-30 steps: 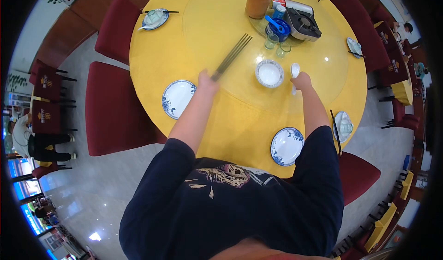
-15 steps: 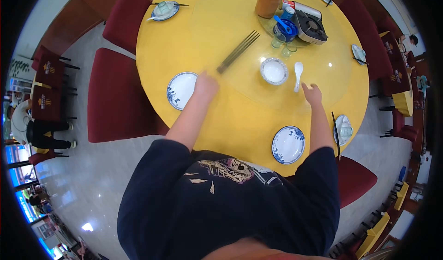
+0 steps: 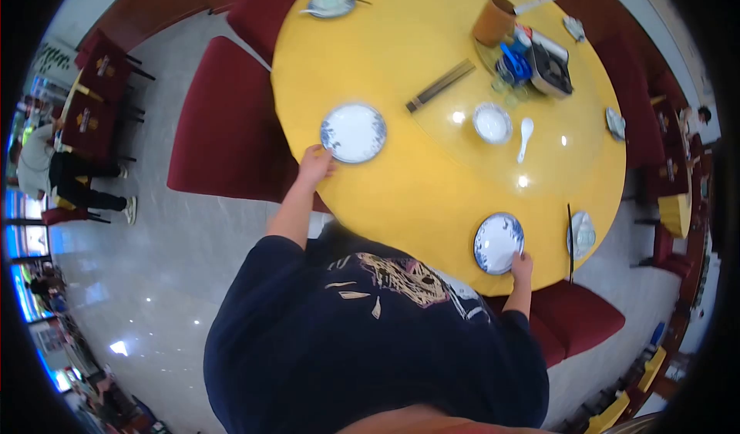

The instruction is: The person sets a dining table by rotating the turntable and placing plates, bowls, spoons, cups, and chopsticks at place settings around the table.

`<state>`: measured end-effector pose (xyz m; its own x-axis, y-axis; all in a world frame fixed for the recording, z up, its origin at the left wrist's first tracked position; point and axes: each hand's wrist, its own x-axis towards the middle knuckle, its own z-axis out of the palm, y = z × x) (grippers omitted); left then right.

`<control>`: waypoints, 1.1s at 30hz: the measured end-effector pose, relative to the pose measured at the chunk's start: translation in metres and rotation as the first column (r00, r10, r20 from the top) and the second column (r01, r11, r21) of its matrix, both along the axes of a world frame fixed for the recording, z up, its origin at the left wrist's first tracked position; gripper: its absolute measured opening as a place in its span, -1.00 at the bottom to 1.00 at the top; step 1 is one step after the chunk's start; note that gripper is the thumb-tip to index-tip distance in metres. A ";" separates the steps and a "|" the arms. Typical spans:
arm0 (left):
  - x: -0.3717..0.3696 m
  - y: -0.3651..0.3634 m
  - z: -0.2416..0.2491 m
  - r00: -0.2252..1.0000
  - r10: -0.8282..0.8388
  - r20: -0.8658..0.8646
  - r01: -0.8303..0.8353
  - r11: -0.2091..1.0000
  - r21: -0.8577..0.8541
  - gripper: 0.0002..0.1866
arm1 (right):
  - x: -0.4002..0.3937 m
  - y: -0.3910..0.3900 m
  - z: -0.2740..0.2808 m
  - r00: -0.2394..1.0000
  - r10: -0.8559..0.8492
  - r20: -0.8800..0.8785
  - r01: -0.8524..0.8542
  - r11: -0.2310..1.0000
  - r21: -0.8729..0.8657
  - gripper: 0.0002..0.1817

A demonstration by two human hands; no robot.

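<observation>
My left hand (image 3: 314,164) is at the lower left rim of a white plate with blue flowers (image 3: 356,133), its thumb and fingers closed on the edge. Near the table's front edge, my right hand (image 3: 522,267) pinches the lower right rim of a second blue-patterned plate (image 3: 497,243). Both plates lie on the yellow tablecloth (image 3: 416,195). Beyond them are several dark chopsticks (image 3: 440,85) side by side, a patterned white bowl (image 3: 492,123) and a white spoon (image 3: 526,139).
At the back, a portable gas stove (image 3: 550,70), a blue container (image 3: 513,65) and a brown cup (image 3: 494,21) stand together. Place settings line the rim, one with chopsticks at right (image 3: 582,235). Red chairs (image 3: 227,122) surround the table. A person (image 3: 65,173) bends at far left.
My left hand has come from beside the chopsticks to the left plate's rim. My right hand has left the spoon's side and drawn back to the right plate. The view has shifted.
</observation>
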<state>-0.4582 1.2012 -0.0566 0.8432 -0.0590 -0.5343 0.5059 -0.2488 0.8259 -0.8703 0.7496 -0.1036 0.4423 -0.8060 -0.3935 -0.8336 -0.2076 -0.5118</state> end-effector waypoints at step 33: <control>-0.011 0.087 -0.002 0.795 -0.604 -0.059 0.599 0.797 -0.081 -0.52 | 0.251 0.311 0.038 0.894 -0.010 0.448 -0.255 0.812 0.526 -0.73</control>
<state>-0.4690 1.2883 -0.0588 0.5838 -0.5719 -0.5763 0.3323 -0.4793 0.8123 -0.6196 1.0607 -0.0661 0.7457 -0.4288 -0.5100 -0.5035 0.1386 -0.8528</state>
